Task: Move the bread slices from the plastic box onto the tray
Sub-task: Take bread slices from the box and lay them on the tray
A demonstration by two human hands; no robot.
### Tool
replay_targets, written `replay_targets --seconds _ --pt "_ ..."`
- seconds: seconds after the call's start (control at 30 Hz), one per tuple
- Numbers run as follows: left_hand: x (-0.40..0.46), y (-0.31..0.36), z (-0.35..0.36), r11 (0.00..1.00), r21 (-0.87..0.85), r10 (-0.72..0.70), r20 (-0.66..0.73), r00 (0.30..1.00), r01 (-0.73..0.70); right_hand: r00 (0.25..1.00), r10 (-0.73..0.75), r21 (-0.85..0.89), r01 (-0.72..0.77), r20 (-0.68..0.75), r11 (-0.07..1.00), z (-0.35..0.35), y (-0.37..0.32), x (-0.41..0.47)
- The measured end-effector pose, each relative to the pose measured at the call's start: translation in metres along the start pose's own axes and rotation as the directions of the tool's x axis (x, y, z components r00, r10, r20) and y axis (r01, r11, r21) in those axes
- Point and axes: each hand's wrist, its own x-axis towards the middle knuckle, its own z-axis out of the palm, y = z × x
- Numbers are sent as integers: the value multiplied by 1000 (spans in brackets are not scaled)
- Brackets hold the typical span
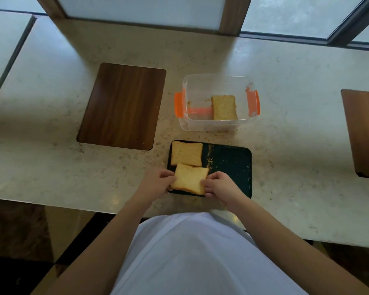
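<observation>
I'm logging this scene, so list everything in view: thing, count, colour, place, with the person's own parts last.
Bread slices: three, golden brown; one in the plastic box, one flat on the tray's far left, one held over the tray's near left.
Plastic box: one, clear with orange latches, lid off, on the counter beyond the tray.
Tray: one, dark green, crumbs on it, at the counter's near edge.
Wooden boards: two, dark brown; one left of the box, one cut off at the right edge.
Counter: one, pale speckled stone.
Left hand: grips the held slice's left edge.
Right hand: grips its right edge.
</observation>
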Motion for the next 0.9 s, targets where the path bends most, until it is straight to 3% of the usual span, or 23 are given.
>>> replay_targets --seconds 0.23,0.57,0.77,0.9 --pt "-4 -3 0 994 93 -60 -18 998 61 999 -33 -254 27 -19 967 20 -6 0" --pt "-8 -3 5 983 178 39 -12 999 -36 999 -51 -284 48 -3 958 24 -5 1" --pt "-6 -4 8 859 507 81 -1 997 -70 997 -80 -341 74 -5 937 24 -2 3" --pt "-3 -3 7 842 533 96 12 995 -87 997 -71 -377 73 19 923 22 -2 6"
